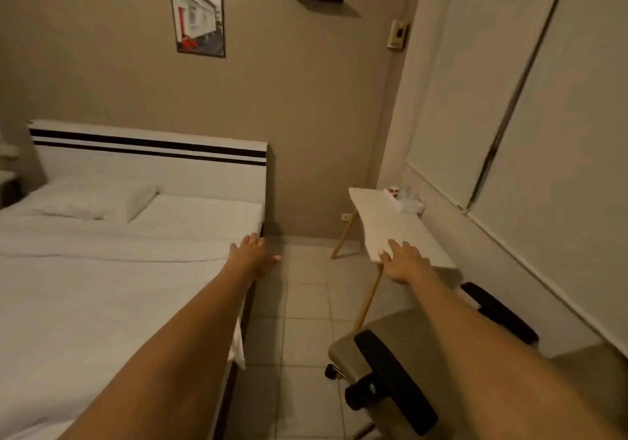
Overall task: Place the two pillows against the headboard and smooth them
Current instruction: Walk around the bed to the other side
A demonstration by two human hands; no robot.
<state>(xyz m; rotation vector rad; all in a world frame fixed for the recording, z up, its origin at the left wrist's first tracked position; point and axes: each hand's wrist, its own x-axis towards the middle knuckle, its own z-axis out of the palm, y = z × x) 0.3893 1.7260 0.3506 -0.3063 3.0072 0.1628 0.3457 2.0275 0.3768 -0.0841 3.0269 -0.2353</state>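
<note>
One white pillow (98, 201) lies flat on the bed's far left, close to the white headboard (153, 164) with two dark stripes. I see no second pillow. The spot on the mattress (200, 218) right of the pillow holds only the sheet. My left hand (253, 256) is stretched out over the bed's right edge, fingers apart, holding nothing. My right hand (404, 263) reaches forward over the near end of a small white table (384, 222), fingers spread and empty; whether it touches the tabletop I cannot tell.
A tiled aisle (306, 303) runs between the bed and the white table on wooden legs. A beige chair with black armrests (390, 378) stands at the lower right. Small items (404, 198) sit at the table's far end. Blinds cover the right wall.
</note>
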